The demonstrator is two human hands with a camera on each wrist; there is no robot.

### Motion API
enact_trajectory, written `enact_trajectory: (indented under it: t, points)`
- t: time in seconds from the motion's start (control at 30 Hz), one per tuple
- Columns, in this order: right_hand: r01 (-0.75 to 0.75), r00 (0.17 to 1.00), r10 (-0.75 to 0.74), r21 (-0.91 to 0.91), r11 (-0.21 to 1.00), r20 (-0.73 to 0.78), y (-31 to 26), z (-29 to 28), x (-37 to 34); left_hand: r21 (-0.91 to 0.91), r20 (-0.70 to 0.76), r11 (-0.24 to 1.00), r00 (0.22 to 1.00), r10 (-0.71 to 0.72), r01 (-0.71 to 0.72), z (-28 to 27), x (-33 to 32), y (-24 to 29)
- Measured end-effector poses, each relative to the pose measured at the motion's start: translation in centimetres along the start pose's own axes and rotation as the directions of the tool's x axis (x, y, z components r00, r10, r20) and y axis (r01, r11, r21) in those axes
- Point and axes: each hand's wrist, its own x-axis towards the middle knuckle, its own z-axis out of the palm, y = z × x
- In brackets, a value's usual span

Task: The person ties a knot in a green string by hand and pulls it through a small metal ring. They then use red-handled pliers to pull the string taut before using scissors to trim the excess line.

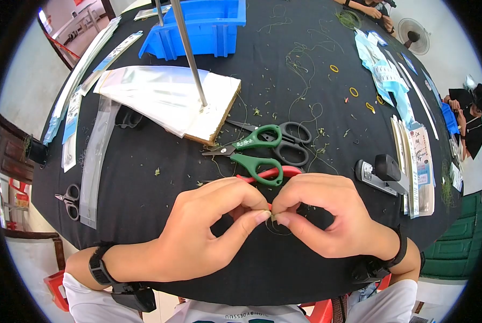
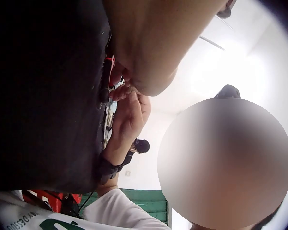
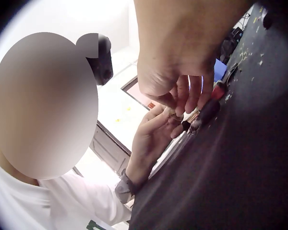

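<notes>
Close together over the near side of the black-covered table, my left hand (image 1: 211, 220) and right hand (image 1: 332, 215) meet at the fingertips. Thumb and index finger of each hand pinch a thin greenish thread (image 1: 277, 232), with a fine loop hanging below them. The pinched part is mostly hidden by the fingertips. Just beyond the hands lie green-handled scissors (image 1: 249, 141), overlapping black scissors (image 1: 307, 132). A red-handled tool (image 1: 291, 170) is partly covered by the hands. In the right wrist view, the right hand (image 3: 182, 72) bends down over the left hand's fingertips.
A metal rod (image 1: 190, 54) rises from a board (image 1: 219, 89) bearing clear plastic sleeves. Behind it stands a blue bin (image 1: 214, 40). On the right are a stapler (image 1: 378, 175) and printed packets (image 1: 424, 172); small scissors (image 1: 70, 200) lie left. Thread scraps dot the cloth.
</notes>
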Motion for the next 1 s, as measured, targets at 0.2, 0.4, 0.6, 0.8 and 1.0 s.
enact_trajectory:
  t: [0.2, 0.4, 0.6, 0.8, 1.0]
  points:
    - [-0.001, 1.000, 0.001, 0.019, 1.000, -0.006, -0.1, 0.0, 0.1, -0.021, 0.003, 1.000, 1.000, -0.002, 0.002, -0.1, 0.1, 0.1]
    - [-0.019, 1.000, 0.020, 0.017, 1.000, -0.024, -0.2, -0.1, 0.1, -0.086, -0.022, 0.995, 0.998, -0.057, 0.055, -0.1, 0.0, 0.2]
    - [0.004, 1.000, -0.004, 0.019, 1.000, -0.022, -0.1, -0.1, 0.1, -0.095, -0.023, 0.991, 0.995, -0.094, 0.091, 0.0, 0.0, 0.4]
    - [0.033, 0.999, -0.033, 0.000, 0.999, -0.025, 0.1, 0.0, 0.0, -0.087, -0.005, 0.994, 0.998, -0.070, 0.070, -0.1, 0.0, 0.2]
    - [-0.091, 0.994, 0.096, 0.089, 0.992, -0.053, -0.9, 0.3, 0.2, -0.012, -0.017, 1.000, 1.000, -0.012, 0.012, -0.1, 0.0, 0.0]
